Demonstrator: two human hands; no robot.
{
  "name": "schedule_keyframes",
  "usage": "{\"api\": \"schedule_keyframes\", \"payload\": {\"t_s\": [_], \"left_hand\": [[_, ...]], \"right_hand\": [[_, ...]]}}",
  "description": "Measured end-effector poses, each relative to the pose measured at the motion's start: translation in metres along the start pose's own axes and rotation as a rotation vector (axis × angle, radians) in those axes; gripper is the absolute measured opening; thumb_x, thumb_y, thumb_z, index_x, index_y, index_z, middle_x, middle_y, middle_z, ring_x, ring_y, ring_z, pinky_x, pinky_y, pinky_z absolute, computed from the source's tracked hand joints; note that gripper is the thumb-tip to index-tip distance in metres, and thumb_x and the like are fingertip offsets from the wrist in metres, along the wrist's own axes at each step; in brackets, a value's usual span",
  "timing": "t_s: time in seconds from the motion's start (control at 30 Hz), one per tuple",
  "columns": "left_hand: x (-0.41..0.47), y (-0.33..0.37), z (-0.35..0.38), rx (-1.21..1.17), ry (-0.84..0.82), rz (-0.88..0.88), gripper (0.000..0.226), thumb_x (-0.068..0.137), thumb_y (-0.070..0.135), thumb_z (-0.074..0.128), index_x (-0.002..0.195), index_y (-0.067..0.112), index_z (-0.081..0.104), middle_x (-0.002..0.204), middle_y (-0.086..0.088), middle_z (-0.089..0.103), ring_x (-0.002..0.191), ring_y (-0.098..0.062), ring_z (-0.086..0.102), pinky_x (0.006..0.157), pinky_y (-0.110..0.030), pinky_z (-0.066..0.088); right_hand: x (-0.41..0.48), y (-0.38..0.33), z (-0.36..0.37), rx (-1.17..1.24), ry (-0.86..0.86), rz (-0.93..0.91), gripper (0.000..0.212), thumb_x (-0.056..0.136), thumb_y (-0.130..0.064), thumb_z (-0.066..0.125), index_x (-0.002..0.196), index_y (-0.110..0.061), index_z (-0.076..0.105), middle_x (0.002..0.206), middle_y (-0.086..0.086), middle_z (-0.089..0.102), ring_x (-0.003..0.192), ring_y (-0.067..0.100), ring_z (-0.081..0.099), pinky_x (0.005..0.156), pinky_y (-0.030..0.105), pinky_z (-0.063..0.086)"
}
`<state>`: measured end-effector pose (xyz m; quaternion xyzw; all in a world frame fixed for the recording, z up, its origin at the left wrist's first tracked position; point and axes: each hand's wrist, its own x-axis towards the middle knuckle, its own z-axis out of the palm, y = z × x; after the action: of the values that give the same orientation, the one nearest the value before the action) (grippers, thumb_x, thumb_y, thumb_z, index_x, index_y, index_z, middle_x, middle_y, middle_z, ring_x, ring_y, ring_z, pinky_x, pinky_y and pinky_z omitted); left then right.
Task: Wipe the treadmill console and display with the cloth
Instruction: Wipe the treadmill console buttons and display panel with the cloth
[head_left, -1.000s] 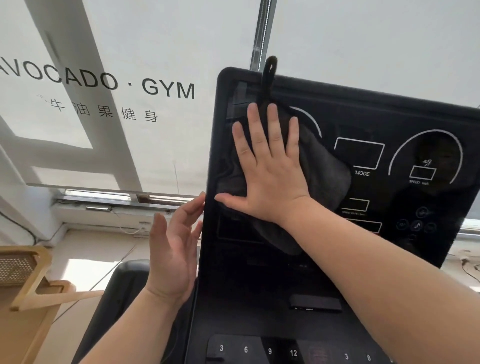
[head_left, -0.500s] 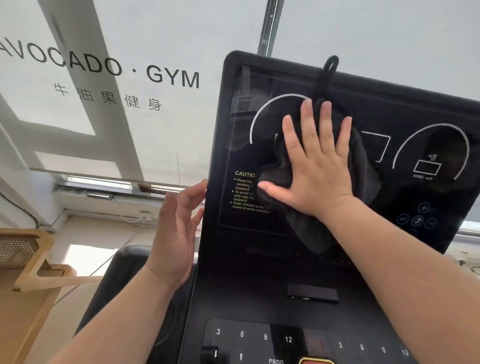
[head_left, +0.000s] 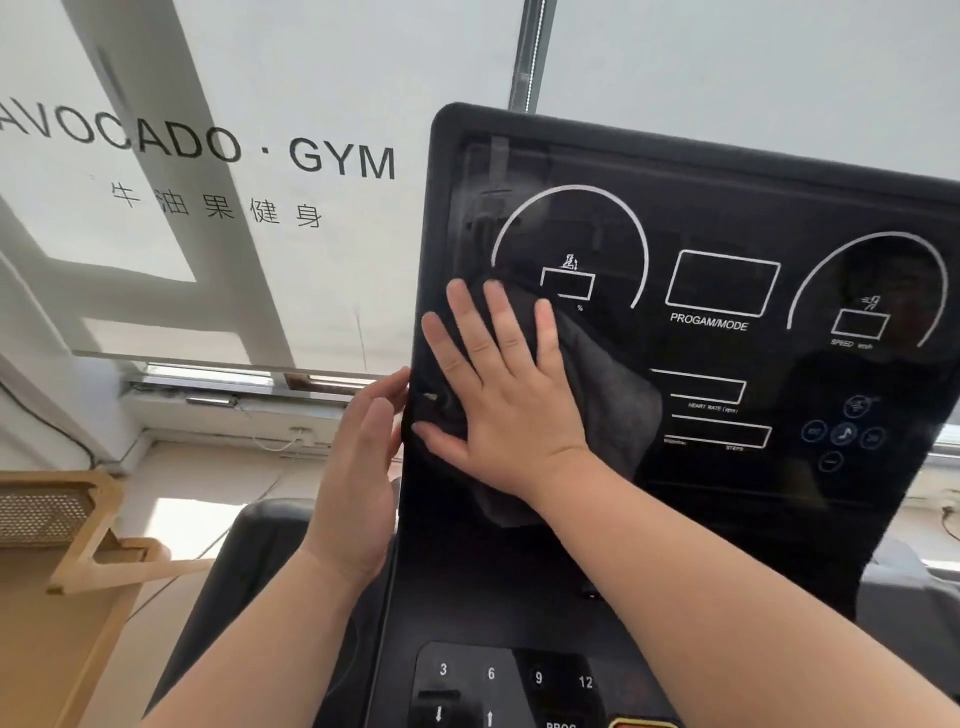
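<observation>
White blind (head_left: 291, 67) lettered AVOCADO · GYM, wooden frame (head_left: 130, 569) lower left, white cable (head_left: 280, 442) beneath window

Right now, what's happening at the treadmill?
A person's right hand presses a dark grey cloth flat against the lower left of the treadmill display, with the fingers spread. The left hand rests open against the display's left edge. The number keys below are uncovered.

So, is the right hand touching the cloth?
Touching. The head view shows the right hand flat on the cloth, pressing it against the display.
</observation>
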<state>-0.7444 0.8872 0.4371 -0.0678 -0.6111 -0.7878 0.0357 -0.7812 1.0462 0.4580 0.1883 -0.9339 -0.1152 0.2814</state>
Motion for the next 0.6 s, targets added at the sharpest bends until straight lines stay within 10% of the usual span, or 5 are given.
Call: {"api": "schedule_keyframes", "payload": {"t_s": [0.2, 0.43, 0.6], "left_hand": [[-0.002, 0.006, 0.010, 0.414, -0.004, 0.098, 0.068, 0.089, 0.060, 0.039, 0.152, 0.037, 0.033, 0.151, 0.017, 0.045, 0.139, 0.006, 0.039, 0.114, -0.020, 0.034], [-0.005, 0.007, 0.011, 0.609, -0.039, 0.104, 0.074, 0.092, 0.062, 0.023, 0.159, 0.031, 0.021, 0.159, 0.023, 0.027, 0.153, -0.002, 0.016, 0.127, -0.042, 0.016], [-0.006, 0.006, 0.009, 0.560, -0.027, 0.080, 0.073, 0.093, 0.064, 0.022, 0.159, 0.033, 0.025, 0.158, 0.026, 0.029, 0.153, -0.003, 0.015, 0.127, -0.043, 0.014]], "right_hand": [[-0.061, 0.035, 0.012, -0.041, 0.043, 0.020, 0.100, 0.086, -0.077, 0.054, 0.164, -0.025, 0.018, 0.172, 0.004, 0.002, 0.159, 0.031, -0.001, 0.125, 0.060, -0.002], [-0.048, 0.120, -0.023, -0.018, 0.023, 0.617, 0.122, 0.080, -0.088, 0.043, 0.164, -0.014, -0.004, 0.170, 0.021, -0.011, 0.155, 0.047, -0.012, 0.119, 0.072, -0.008], [0.015, 0.123, -0.049, -0.007, 0.050, 0.690, 0.119, 0.083, -0.092, 0.027, 0.163, -0.011, -0.009, 0.170, 0.022, -0.010, 0.155, 0.049, -0.010, 0.120, 0.073, -0.002]]}}
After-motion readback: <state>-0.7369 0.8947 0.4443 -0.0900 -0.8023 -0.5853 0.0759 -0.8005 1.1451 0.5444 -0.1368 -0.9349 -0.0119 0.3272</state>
